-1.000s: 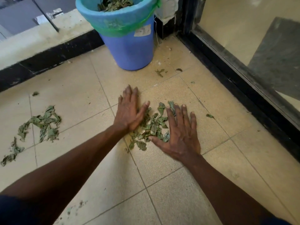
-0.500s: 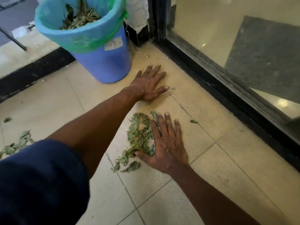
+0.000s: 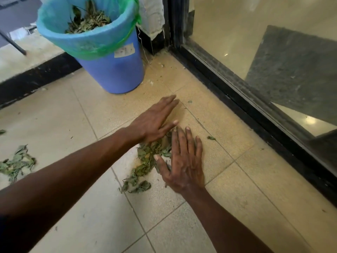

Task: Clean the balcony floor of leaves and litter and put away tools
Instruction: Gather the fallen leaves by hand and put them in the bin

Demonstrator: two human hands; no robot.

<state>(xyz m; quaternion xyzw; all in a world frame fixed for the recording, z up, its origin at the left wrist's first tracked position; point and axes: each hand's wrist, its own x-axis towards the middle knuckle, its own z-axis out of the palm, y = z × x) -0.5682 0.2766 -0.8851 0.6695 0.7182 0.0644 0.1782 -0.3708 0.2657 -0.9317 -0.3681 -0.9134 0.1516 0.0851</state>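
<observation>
The balcony floor (image 3: 237, 189) of pale tiles spreads out from the blue bin (image 3: 113, 73), which stands upright in the corner, a green liner folded over its rim and dried leaves (image 3: 87, 21) inside. Right of the bin runs the black-framed glass door (image 3: 237, 33). In front of the bin, nearer to me, my left hand (image 3: 155, 121) lies palm down, fingers straight and together, its heel on the top of a leaf pile (image 3: 147, 161). My right hand (image 3: 184, 161), a little farther from the bin, is flat too, fingers straight, thumb out, pressing the pile's right edge. Neither hand grips anything. A second pile (image 3: 16, 164) lies well left of the bin's front. One stray leaf (image 3: 211, 138) sits farther right of the bin than my right fingertips.
</observation>
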